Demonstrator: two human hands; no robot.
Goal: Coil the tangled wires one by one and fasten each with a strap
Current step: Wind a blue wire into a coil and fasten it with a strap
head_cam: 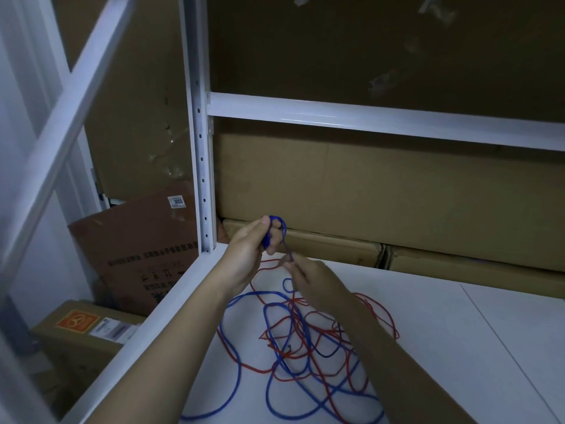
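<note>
A blue wire (pixel 238 356) and a red wire (pixel 315 328) lie tangled together on the white shelf board (pixel 458 347). My left hand (pixel 247 249) is raised above the shelf's far left corner and holds a small coil of the blue wire (pixel 276 223) wound around its fingers. A strand runs down from that coil to my right hand (pixel 312 286), which pinches it just below and to the right. No strap is visible.
A white metal upright (pixel 200 148) stands right behind my left hand, and a crossbeam (pixel 382 120) runs overhead. Cardboard boxes (pixel 367 191) line the back of the shelf. More boxes (pixel 137 255) sit on the floor at left.
</note>
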